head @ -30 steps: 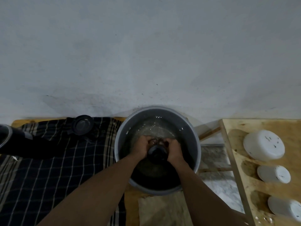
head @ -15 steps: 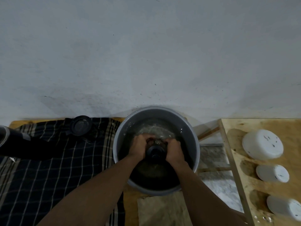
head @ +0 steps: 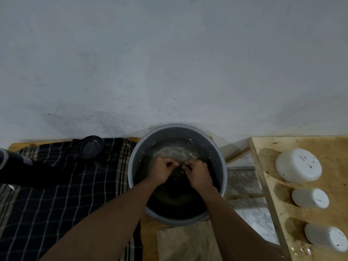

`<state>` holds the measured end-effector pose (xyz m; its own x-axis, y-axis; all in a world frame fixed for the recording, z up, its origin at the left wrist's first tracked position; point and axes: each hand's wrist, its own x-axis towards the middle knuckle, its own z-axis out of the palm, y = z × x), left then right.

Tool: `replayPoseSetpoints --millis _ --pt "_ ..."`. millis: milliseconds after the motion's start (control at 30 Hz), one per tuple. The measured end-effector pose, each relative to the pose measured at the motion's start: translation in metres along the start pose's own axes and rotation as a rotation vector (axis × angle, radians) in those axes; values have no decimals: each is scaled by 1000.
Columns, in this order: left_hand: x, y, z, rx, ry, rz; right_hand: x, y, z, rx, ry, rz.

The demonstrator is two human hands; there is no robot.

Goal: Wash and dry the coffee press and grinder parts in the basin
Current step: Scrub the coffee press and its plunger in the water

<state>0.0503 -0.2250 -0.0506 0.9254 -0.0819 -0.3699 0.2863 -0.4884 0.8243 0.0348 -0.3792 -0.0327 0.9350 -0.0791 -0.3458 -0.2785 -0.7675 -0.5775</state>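
A dark cylindrical part (head: 176,186) is held low in the water of the grey basin (head: 132,166), near its middle, and much of it is hidden by murk and by the hands. It is gripped from either side. The left hand (head: 162,171) is curled round its left flank and the right hand (head: 197,175) round its right. The fingertips of both are drawn in tight at the far end, where something small is pinched or rubbed; exactly what cannot be told. The washing step is judged to be in hand, with drying not yet begun. For the next move, a firm wet grip is called for, then a lift clear of the rim toward the checked cloth (head: 56,194) at the left, where a round dark lid (head: 91,146) and a dark cylinder (head: 13,166) are laid. On the wooden board (head: 273,144) at the right, three white tubs (head: 299,164) are stood upturned.
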Motion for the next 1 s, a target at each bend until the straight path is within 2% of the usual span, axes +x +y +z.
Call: replayPoseSetpoints --millis 133,200,267,333,400,500,600,667,733,800,900,1000 --pt "-5 15 -10 -420 -85 -317 -1 0 0 -74 31 50" --pt "-6 23 -18 -402 -139 -442 -2 -1 2 -84 68 111" --pt "-9 27 -24 -275 -219 -445 -3 -1 7 -53 125 164" --pt "-12 29 -25 -176 -228 -427 -5 -4 8 15 190 209" --pt "-16 29 -23 -180 -119 -416 -8 -9 7 203 234 289" --pt "-19 20 -19 -229 -6 -332 -13 -19 10 601 294 508" --pt "-23 14 -13 -379 -9 -357 -18 -27 18 808 154 519" --pt "-26 16 -12 -491 -23 -415 -25 -32 20 827 12 434" --pt "-28 15 -14 -484 -34 -375 -29 -32 20 808 -88 355" --pt "-31 14 -18 -449 -48 -334 -30 -31 23 776 -156 317" --pt "-34 15 -22 -462 -79 -368 -30 -34 25 742 -244 348" --pt "-36 15 -23 -535 -55 -402 -27 -36 26 783 -252 377"
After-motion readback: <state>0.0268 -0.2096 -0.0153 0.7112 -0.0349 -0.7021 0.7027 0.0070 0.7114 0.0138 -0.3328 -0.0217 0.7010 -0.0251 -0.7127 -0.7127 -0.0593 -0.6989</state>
